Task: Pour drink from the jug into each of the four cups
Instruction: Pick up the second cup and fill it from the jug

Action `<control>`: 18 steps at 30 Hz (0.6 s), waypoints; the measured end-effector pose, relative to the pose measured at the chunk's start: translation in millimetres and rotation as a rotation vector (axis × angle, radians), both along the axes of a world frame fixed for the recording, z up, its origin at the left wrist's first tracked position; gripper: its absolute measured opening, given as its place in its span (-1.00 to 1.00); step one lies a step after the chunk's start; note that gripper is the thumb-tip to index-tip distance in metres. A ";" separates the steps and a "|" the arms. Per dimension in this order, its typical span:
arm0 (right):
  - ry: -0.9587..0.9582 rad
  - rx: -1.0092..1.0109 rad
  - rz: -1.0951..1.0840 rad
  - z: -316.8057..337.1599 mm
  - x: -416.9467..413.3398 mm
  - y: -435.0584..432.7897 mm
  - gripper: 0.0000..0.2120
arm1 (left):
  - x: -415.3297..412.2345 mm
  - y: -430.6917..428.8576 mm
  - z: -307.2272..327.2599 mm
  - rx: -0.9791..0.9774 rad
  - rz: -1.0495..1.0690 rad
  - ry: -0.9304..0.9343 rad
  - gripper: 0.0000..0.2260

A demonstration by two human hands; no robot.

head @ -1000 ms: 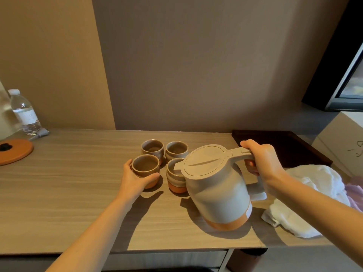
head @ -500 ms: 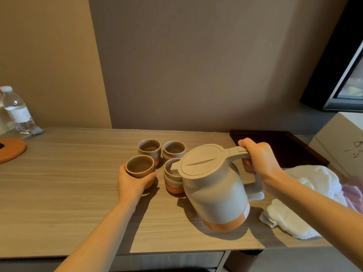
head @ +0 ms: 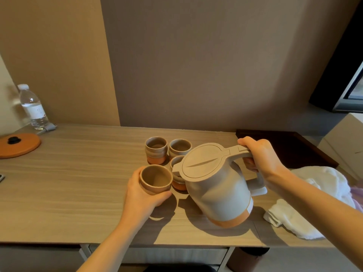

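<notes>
- left hand (head: 142, 195) is wrapped round the near cup (head: 156, 179), fingers curled on its wall; cup looks lifted off the desk (head: 78, 183) with a shadow under it, mouth tipped a bit toward the camera; can't see any drink inside
- right hand (head: 259, 156) is clamped round the handle of the jug (head: 214, 185), thumb on top; jug is grey with an orange base band, lid down, tilted with the spout pointing left at the held cup; spout sits just beside that cup's rim, no stream visible
- two more cups (head: 156, 150) (head: 179, 148) stand side by side further back, mid-desk; a fourth cup (head: 176, 173) is mostly hidden behind the jug's spout, so can't tell what's in it
- white cloth (head: 314, 203) bunched at the desk's right edge, near corner; dark tray (head: 290, 146) at the far right corner
- far left corner: water bottle (head: 33, 107); round orange lid (head: 19, 144) with a black knob in front of it
</notes>
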State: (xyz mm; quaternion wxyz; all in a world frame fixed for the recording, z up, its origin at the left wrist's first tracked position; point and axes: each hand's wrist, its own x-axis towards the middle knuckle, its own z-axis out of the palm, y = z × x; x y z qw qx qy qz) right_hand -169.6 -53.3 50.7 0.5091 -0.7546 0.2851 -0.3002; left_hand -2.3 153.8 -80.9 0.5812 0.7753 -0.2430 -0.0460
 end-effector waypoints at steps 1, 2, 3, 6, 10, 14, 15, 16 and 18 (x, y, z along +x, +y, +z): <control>0.001 -0.002 0.007 0.2 -0.2 0.7 -0.59 | -3.2 0.9 -1.9 0.015 0.003 -0.023 -0.19; 0.002 -0.002 0.013 0.7 -0.4 1.5 -0.58 | -6.6 1.2 -3.3 0.024 0.004 -0.044 -0.18; 0.002 -0.001 0.017 1.0 -0.5 2.3 -0.57 | -9.9 1.3 -3.5 0.030 0.002 -0.064 -0.19; 0.002 -0.002 0.018 1.5 -0.5 4.4 -0.57 | -17.8 0.4 -1.9 0.067 0.009 -0.130 -0.19; -0.001 0.012 0.007 2.1 -2.1 4.5 -0.58 | -17.9 0.7 1.6 0.137 0.030 -0.238 -0.19; 0.001 0.026 0.000 3.0 -3.4 3.5 -0.57 | -14.5 0.0 11.4 0.188 0.034 -0.325 -0.14; 0.004 0.024 0.003 3.3 -3.6 3.6 -0.58 | -14.7 -0.4 14.6 0.204 0.030 -0.344 -0.13; 0.007 0.021 0.006 3.7 -3.8 3.7 -0.58 | -15.0 -0.7 17.5 0.220 0.025 -0.363 -0.13; 0.015 0.009 0.014 5.3 -4.4 4.6 -0.58 | -16.3 -1.1 23.3 0.258 0.016 -0.405 -0.13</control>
